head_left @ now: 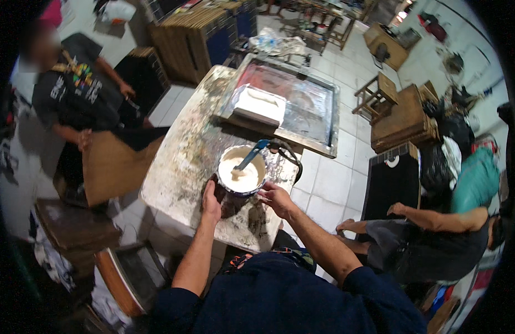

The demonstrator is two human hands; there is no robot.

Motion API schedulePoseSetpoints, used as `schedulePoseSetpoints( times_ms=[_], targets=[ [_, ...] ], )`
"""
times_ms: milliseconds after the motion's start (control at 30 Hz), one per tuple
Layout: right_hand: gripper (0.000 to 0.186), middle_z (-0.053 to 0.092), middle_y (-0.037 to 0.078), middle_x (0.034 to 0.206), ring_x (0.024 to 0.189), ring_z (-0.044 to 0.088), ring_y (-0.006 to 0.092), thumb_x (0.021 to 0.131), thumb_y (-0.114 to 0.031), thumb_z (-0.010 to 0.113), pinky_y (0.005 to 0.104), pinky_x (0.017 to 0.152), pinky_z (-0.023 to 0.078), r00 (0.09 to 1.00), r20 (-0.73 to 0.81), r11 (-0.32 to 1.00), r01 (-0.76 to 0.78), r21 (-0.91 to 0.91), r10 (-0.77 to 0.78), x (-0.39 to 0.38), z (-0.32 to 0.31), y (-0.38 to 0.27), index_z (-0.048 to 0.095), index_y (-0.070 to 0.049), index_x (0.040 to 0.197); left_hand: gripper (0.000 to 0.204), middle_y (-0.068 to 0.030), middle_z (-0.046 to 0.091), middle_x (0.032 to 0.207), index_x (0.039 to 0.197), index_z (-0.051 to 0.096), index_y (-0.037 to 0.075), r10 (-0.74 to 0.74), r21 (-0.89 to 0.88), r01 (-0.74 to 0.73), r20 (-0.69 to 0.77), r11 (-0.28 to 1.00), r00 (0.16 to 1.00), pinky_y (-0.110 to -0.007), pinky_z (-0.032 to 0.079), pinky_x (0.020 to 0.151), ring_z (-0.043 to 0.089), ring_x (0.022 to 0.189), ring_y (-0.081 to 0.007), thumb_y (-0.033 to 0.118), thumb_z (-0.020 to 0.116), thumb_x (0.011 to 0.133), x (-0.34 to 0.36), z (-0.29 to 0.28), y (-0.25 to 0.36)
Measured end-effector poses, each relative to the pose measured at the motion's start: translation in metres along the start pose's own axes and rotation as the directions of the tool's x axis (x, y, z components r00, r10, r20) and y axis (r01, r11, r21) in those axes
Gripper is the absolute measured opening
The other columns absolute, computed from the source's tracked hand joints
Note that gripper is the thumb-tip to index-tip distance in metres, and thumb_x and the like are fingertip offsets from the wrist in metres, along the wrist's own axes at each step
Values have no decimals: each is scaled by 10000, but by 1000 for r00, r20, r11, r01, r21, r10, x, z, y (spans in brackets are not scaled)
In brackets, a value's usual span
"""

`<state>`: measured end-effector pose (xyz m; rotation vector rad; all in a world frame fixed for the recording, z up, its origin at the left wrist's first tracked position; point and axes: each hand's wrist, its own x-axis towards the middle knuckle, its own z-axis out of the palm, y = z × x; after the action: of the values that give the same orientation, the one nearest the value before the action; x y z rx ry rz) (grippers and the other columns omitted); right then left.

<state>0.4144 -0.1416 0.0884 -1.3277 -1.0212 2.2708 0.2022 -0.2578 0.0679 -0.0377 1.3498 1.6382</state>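
Observation:
A round tub (pixel 242 192) of creamy white paste stands on the stained, light tabletop (pixel 176 161), close to my body. A flat tool with a blue handle (pixel 253 155) leans in the paste (pixel 238 177), its upper end resting across the far right rim. My left hand (pixel 211 201) is against the tub's left side, fingers pointing away from me. On the other side my right hand (pixel 276 198) holds the tub low, its fingertips at the wall. Both hands steady the tub between them; the exact contact of the left fingers is partly hidden.
Beyond the tub lies a large framed screen (pixel 334 119) carrying a white rectangular piece (pixel 259 106). At left a person (pixel 79 83) holds a brown board (pixel 115 167); another person (pixel 424 245) bends at right by a black panel (pixel 388 183). A wooden stool (pixel 380 92) stands farther off.

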Motion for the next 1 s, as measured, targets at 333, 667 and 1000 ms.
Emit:
schedulePoseSetpoints(
  times_ms=[333,667,1000],
  targets=[
    [275,674,57,821,749,648,145,999,-263,555,328,640,533,968,-77,969,235,-72,-241,-13,60,-31,702,-38,943,828,-121,482,1563,1538,452,81,-44,-118,74,236,990,971,-478,383,1196,480,1417,-319,718,293,1034,34,-7,3],
    [203,684,82,878,757,674,172,1071,-162,516,355,633,630,978,-99,915,209,345,-186,-36,101,-85,636,-13,1002,892,-83,491,1535,1605,336,151,-111,286,17,318,958,941,-307,557,782,585,1264,-243,795,201,1003,2,13,28],
    [177,719,85,984,863,726,184,1081,-222,540,391,747,655,848,-379,809,496,316,-372,-163,-6,-107,558,-47,1088,835,-153,422,1557,1538,405,53,-235,193,162,460,968,856,-594,429,1115,421,1421,-341,713,381,1028,-40,92,-38]
  ],
)
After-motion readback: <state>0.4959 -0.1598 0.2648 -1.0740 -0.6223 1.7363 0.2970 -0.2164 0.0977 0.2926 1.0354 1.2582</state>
